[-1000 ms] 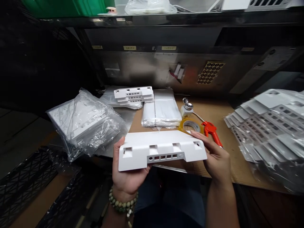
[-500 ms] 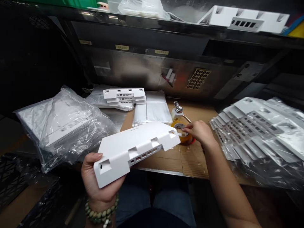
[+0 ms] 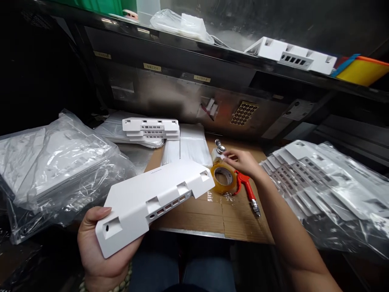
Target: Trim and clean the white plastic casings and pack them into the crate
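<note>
My left hand (image 3: pixel 94 247) grips a white plastic housing (image 3: pixel 154 194) by its near end, tilted, with a row of port cut-outs along the edge facing me. My right hand (image 3: pixel 244 162) reaches over the cardboard sheet (image 3: pixel 209 215). Its fingertips are pinched together at a small bottle with a metal cap (image 3: pixel 219 148), just above a roll of clear tape (image 3: pixel 224 177). Whether the fingers hold the bottle or a small white piece is unclear. A red-handled blow gun (image 3: pixel 246 190) lies under that wrist.
A short stack of white housings (image 3: pixel 150 127) and flat clear bags (image 3: pixel 191 148) lie at the back. Bagged housings are piled at left (image 3: pixel 54 162) and fanned out at right (image 3: pixel 325 182). Another housing (image 3: pixel 291 54) and a yellow bin (image 3: pixel 364 71) sit on the shelf above.
My right hand let go of the housing, passed over the tape roll and now reaches the small bottle. My left hand lowered the housing to the left and tilted it.
</note>
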`<state>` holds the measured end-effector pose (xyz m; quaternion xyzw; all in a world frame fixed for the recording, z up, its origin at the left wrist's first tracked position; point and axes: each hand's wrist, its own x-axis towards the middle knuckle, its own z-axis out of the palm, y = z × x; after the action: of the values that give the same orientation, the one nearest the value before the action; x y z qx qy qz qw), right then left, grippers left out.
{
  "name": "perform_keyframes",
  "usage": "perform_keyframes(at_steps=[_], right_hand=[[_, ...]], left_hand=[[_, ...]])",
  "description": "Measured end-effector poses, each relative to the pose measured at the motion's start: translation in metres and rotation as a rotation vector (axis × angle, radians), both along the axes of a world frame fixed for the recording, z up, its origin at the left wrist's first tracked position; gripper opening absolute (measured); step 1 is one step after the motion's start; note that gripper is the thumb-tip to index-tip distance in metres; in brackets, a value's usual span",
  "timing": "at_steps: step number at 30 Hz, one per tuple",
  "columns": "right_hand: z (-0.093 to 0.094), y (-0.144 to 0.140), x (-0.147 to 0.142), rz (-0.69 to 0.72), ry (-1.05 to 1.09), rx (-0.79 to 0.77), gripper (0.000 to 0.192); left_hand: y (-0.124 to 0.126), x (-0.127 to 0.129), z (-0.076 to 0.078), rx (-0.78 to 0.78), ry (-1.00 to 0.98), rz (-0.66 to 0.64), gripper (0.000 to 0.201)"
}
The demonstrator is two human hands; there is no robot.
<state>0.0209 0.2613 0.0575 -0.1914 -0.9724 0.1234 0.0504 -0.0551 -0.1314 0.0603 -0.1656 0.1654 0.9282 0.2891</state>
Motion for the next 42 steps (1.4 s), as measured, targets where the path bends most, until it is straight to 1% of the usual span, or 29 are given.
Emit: perform_keyframes(at_steps=[2,3,4,7,10,14,17,19,20,22,24,26,27,29,31,34,37,40,42], right_hand=[[0.003,0.009,-0.01,-0.079,0.084,0.065,0.029],[0.003,0.012,-0.016,-0.103,0.111,0.095,0.027],[0.003,0.015,-0.022,-0.116,0.127,0.12,0.025],[0.001,0.016,-0.036,-0.11,0.137,0.168,0.022],[0.0,0.011,-0.042,-0.093,0.127,0.2,0.024],[0.0,0.009,-0.044,-0.078,0.132,0.213,0.024],[0.006,0.003,-0.038,-0.095,0.199,0.215,0.023],[0.013,-0.016,-0.026,-0.108,0.378,0.145,0.022],[0.016,-0.032,-0.017,-0.103,0.507,0.067,0.021],[0.02,-0.077,0.002,-0.039,0.777,-0.174,0.017],[0.019,-0.129,0.019,0.057,0.835,-0.39,0.018],[0.014,-0.177,0.029,0.132,0.855,-0.508,0.016],[0.011,-0.196,0.03,0.145,0.874,-0.552,0.016],[0.005,-0.221,0.029,0.144,0.917,-0.612,0.017],[0.001,-0.232,0.026,0.132,0.953,-0.625,0.017],[0.0,-0.236,0.025,0.127,0.972,-0.574,0.015],[0.002,-0.239,0.028,0.181,0.968,-0.544,0.017],[0.004,-0.239,0.03,0.242,0.964,-0.546,0.019],[0.004,-0.237,0.031,0.205,0.969,-0.54,0.019]], left_hand=[[0.006,0.001,0.007,-0.144,-0.055,0.06,0.083],[0.009,0.001,0.011,-0.186,-0.079,0.069,0.083],[0.011,0.002,0.013,-0.197,-0.089,0.066,0.083],[0.015,0.003,0.016,-0.206,-0.036,0.046,0.08],[0.02,0.001,0.016,-0.203,-0.005,0.052,0.075],[0.031,-0.005,0.02,-0.184,0.067,0.099,0.067],[0.041,-0.008,0.027,-0.147,0.089,0.108,0.062],[0.046,-0.008,0.029,-0.124,0.095,0.113,0.06],[0.048,-0.006,0.029,-0.115,0.097,0.125,0.059],[0.052,-0.002,0.027,-0.102,0.099,0.152,0.056],[0.055,0.004,0.023,-0.093,0.101,0.178,0.055],[0.059,0.011,0.019,-0.098,0.11,0.199,0.054],[0.061,0.015,0.018,-0.104,0.118,0.212,0.054],[0.065,0.022,0.016,-0.119,0.137,0.235,0.053],[0.068,0.029,0.015,-0.133,0.149,0.249,0.052],[0.071,0.034,0.014,-0.15,0.159,0.271,0.052],[0.07,0.036,0.013,-0.168,0.159,0.305,0.051],[0.07,0.036,0.013,-0.173,0.164,0.314,0.051],[0.071,0.036,0.014,-0.173,0.167,0.303,0.05]])
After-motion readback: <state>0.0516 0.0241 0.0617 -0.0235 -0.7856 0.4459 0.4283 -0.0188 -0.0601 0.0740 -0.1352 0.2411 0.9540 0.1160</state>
